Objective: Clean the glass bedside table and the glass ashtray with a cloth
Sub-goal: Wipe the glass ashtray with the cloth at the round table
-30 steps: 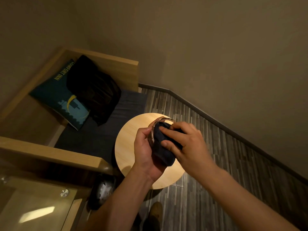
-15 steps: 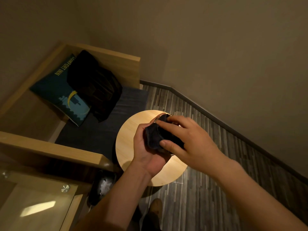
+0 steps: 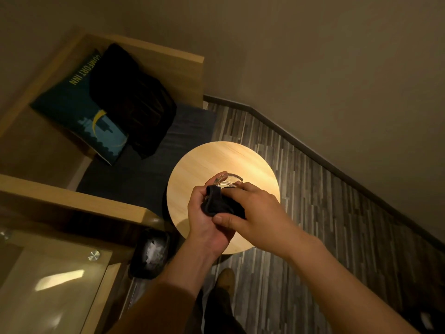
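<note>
Ashtray [image 3: 226, 182]: clear glass, likely heavy, rigid, slick, breakable; left hand [image 3: 207, 220] curled round its rim, right hand [image 3: 255, 210] pinching soft dark cloth [image 3: 220, 204] against it.

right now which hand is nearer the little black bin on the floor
Left. The left hand holds the glass ashtray above the round table's near edge, just up and right of the bin. The right hand, pressing the cloth, sits farther right.

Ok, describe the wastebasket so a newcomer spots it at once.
Start at the round wooden table on the striped floor. Look left of its near edge, under the bench's wooden arm: there sits the wastebasket. It is small and black, with crumpled white paper inside.
</note>
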A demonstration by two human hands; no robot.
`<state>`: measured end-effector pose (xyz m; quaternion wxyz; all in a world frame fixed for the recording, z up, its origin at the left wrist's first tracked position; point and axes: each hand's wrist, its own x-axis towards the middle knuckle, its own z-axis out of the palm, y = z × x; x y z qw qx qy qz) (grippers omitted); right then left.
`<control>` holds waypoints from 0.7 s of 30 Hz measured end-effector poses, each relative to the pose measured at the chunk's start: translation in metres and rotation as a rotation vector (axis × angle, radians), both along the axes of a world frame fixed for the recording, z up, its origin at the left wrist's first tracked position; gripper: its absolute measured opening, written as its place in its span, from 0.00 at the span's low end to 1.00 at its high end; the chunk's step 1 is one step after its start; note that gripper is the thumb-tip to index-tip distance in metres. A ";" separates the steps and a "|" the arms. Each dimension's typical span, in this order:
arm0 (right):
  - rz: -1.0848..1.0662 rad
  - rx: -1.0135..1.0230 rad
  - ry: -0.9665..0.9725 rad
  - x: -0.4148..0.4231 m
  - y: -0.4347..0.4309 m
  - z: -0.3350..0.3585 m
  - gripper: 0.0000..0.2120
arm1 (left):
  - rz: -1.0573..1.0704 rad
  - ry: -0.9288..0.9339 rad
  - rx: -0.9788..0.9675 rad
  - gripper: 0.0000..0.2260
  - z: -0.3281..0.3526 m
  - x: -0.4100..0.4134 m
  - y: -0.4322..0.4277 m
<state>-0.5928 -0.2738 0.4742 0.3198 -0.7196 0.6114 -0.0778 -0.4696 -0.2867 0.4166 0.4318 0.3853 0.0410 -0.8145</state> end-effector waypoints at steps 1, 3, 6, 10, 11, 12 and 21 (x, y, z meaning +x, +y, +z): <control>-0.013 0.034 -0.066 -0.001 -0.001 -0.006 0.23 | 0.000 0.006 0.004 0.21 -0.006 0.001 0.000; -0.067 0.131 -0.226 -0.003 -0.001 -0.017 0.20 | 0.005 0.031 -0.004 0.21 -0.017 0.004 -0.001; -0.090 0.260 -0.388 -0.011 -0.011 -0.028 0.14 | -0.025 0.066 -0.028 0.25 -0.028 0.008 -0.004; -0.164 0.474 -0.734 -0.029 -0.028 -0.037 0.12 | -0.111 0.056 -0.057 0.29 -0.045 0.013 -0.009; -0.194 0.503 -0.844 -0.033 -0.029 -0.041 0.15 | -0.118 0.046 -0.067 0.28 -0.051 0.015 -0.011; -0.245 0.530 -0.971 -0.036 -0.029 -0.044 0.17 | -0.123 0.047 -0.080 0.28 -0.058 0.018 -0.013; -0.666 0.351 -1.195 -0.059 -0.031 -0.120 0.17 | 0.034 -0.094 -0.023 0.23 -0.121 0.046 -0.036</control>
